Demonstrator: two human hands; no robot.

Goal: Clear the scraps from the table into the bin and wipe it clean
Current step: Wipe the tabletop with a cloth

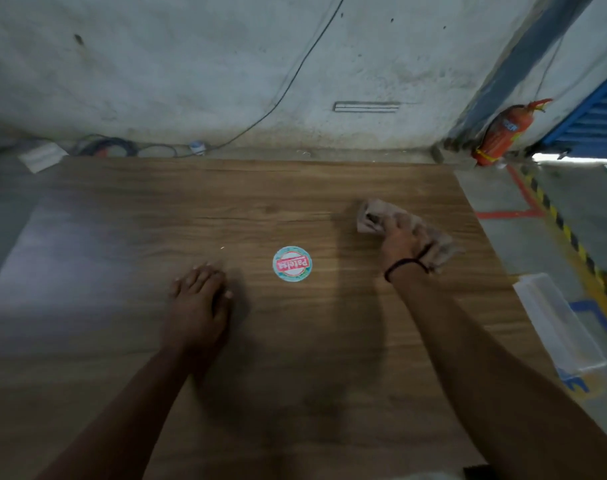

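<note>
A wooden table (122, 216) fills most of the view. My right hand (400, 239) presses a crumpled beige cloth (374, 216) onto the table's right part, fingers curled over it. A black band circles that wrist. My left hand (199, 299) rests flat on the table near the middle, fingers straight and holding nothing. Between the hands lies a round sticker (292, 264) with red lettering and a teal rim, flat on the wood. A tiny pale speck (222, 248) lies left of the sticker.
A clear plastic bin (558, 327) stands on the floor past the table's right edge. A red fire extinguisher (502, 133) leans at the back right corner. Cables (108, 147) lie along the wall behind the table. Yellow-black tape (568, 233) marks the floor.
</note>
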